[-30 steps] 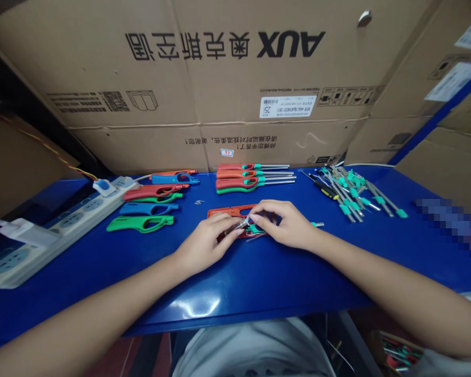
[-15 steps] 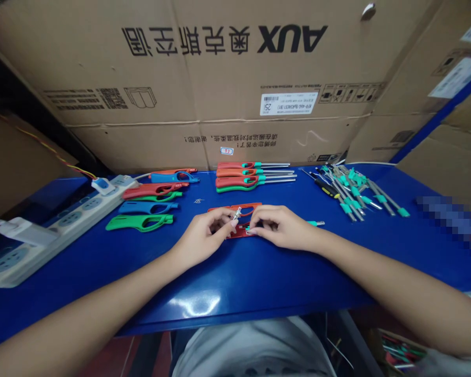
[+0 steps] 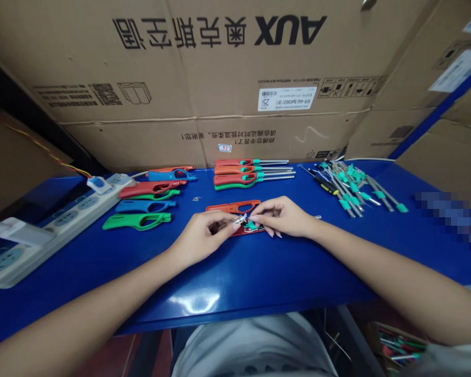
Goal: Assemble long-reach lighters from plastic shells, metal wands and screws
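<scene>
My left hand [image 3: 196, 236] is closed around a small clear lighter fuel tank [image 3: 237, 221], whose metal valve end points up and right. At that end, my right hand [image 3: 286, 216] has thumb and forefinger pinched together; whatever lies between them is too small to make out. Beneath both hands lies an open lighter casing: an orange-red half [image 3: 220, 207] behind and a red half [image 3: 239, 231] nearer me. A teal trigger part [image 3: 253, 225] sits in the nearer half, partly covered by my right fingers. A metal tube's tip [image 3: 317, 217] shows beyond my right wrist.
Coloured lighter casings [image 3: 141, 221] lie left beside a white power strip [image 3: 68, 222]. Assembled long lighters [image 3: 235, 180] sit at the back. Right of them are a black-yellow screwdriver [image 3: 325, 185] and a pile of metal tubes with teal parts [image 3: 353, 183]. Cardboard [image 3: 220, 104] walls the back.
My right hand has lifted from the red casing half to the tank's valve end. In my left hand, the tank has tipped lower and to the right. The view has shifted slightly.
</scene>
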Available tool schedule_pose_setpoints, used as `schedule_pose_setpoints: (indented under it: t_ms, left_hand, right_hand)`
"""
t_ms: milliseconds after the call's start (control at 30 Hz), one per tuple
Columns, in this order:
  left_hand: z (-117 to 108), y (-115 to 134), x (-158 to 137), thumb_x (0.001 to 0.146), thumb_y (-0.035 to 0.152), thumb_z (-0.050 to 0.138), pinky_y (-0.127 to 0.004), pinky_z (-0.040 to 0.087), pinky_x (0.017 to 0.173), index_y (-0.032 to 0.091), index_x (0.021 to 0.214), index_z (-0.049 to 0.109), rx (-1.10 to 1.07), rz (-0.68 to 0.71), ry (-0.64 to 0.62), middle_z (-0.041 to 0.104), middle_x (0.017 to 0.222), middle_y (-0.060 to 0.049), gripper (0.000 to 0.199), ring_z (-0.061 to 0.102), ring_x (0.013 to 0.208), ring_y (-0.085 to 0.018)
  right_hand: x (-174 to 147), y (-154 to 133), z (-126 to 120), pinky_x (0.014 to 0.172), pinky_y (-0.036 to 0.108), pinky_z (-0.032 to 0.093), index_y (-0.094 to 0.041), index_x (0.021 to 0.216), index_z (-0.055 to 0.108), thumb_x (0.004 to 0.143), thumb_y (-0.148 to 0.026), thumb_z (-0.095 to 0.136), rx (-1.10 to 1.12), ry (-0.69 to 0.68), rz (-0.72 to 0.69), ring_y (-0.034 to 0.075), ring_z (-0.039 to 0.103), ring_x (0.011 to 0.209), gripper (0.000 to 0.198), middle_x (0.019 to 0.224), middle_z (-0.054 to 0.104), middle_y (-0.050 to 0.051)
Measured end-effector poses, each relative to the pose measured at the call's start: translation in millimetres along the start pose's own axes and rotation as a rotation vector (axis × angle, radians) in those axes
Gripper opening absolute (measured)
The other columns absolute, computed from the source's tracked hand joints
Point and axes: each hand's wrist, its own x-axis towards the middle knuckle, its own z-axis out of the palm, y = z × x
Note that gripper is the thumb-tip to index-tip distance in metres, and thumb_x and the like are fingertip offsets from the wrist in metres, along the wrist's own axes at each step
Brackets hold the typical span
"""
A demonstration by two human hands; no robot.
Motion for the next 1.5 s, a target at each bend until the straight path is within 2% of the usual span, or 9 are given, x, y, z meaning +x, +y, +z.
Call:
schedule_pose_setpoints:
  t_ms: [300, 600, 867, 1333, 1500]
  left_hand:
    - [1, 3, -1, 0.089, 0.039, 0.067, -0.025, 0.048, 0.059, 0.017, 0.105, 0.078, 0.004, 0.002, -0.015, 0.079, 0.088, -0.006, 0.029, 0.066, 0.066, -0.017]
    - [0, 3, -1, 0.090, 0.035, 0.067, -0.024, 0.045, 0.058, 0.019, 0.106, 0.079, 0.067, 0.059, -0.024, 0.079, 0.090, -0.005, 0.025, 0.062, 0.064, -0.014]
    - [3, 3, -2, 0.089, 0.034, 0.069, -0.023, 0.044, 0.056, 0.019, 0.105, 0.079, 0.066, 0.064, -0.015, 0.079, 0.088, -0.005, 0.024, 0.061, 0.062, -0.014]
    - [7, 1, -1, 0.089, 0.036, 0.069, -0.022, 0.040, 0.052, 0.019, 0.104, 0.080, -0.012, 0.048, 0.017, 0.078, 0.082, -0.005, 0.026, 0.056, 0.057, -0.012]
    - [7, 1, -1, 0.089, 0.037, 0.069, -0.022, 0.039, 0.052, 0.019, 0.101, 0.081, -0.012, 0.050, 0.011, 0.078, 0.080, -0.004, 0.025, 0.054, 0.056, -0.012]
  right_hand:
    - [1, 2, 2, 0.036, 0.019, 0.033, -0.013, 0.088, 0.070, 0.079, -0.054, 0.074, -0.004, 0.037, -0.060, 0.006, 0.045, 0.038, 0.042, 0.051, 0.055, -0.005]
    - [3, 5, 1, 0.043, 0.021, 0.035, -0.013, 0.087, 0.069, 0.080, -0.052, 0.073, -0.013, 0.023, -0.095, 0.006, 0.045, 0.044, 0.039, 0.058, 0.058, -0.004]
    - [3, 4, 7, 0.045, 0.022, 0.032, -0.013, 0.086, 0.068, 0.081, -0.056, 0.071, -0.021, 0.080, -0.110, 0.006, 0.042, 0.046, 0.043, 0.056, 0.054, -0.005]
    - [2, 6, 11, 0.043, 0.021, 0.026, -0.014, 0.084, 0.065, 0.081, -0.056, 0.070, 0.010, 0.087, -0.103, 0.006, 0.037, 0.044, 0.042, 0.052, 0.048, -0.007]
    - [3, 8, 13, 0.046, 0.021, 0.027, -0.014, 0.083, 0.066, 0.080, -0.056, 0.070, -0.005, 0.102, -0.105, 0.006, 0.038, 0.049, 0.043, 0.059, 0.054, -0.003]
